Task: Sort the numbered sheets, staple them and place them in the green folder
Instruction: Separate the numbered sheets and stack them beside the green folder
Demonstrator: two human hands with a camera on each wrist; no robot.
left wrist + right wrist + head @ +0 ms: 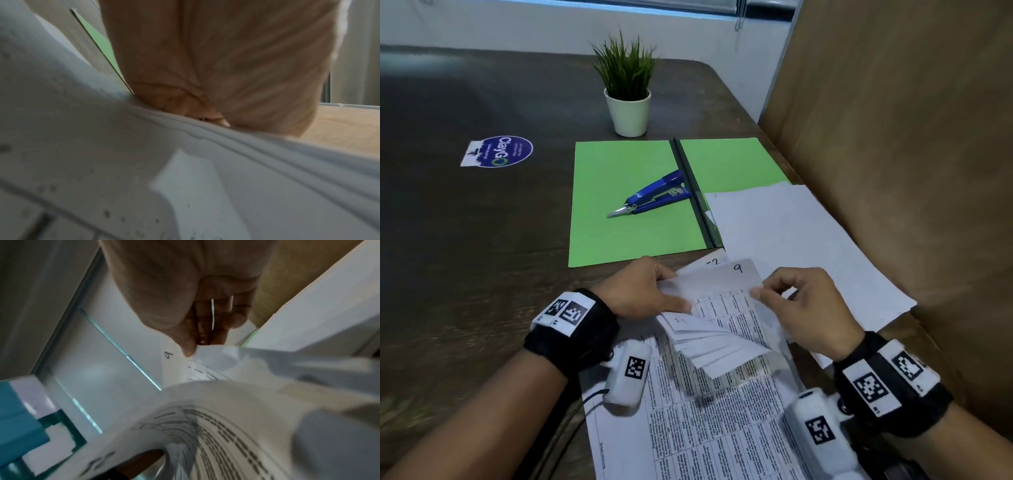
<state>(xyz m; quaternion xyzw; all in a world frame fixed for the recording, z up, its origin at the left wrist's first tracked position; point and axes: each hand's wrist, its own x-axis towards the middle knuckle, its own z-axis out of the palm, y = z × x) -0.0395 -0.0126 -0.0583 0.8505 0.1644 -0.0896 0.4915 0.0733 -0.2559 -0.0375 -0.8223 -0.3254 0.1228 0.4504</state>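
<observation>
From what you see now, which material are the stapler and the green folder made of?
Stapler: glossy blue body, likely plastic or painted metal; its bare silvery tip looks like metal. Green folder: matte, thin and flat, probably card or plastic sheet, with a dark spine strip.

Bright green folder (626, 205) lies open on the dark brown table (465, 240), a black spine down its middle. On it, a blue stapler (654, 197) with a silver tip. Behind the folder, green grass in a white pot (631, 113). Left of the folder, a blue-and-white sticker (498, 150). Nearest, white sheets (722, 329) with black print, a handwritten 9. Black wristbands (571, 329) with black-and-white square codes.
</observation>
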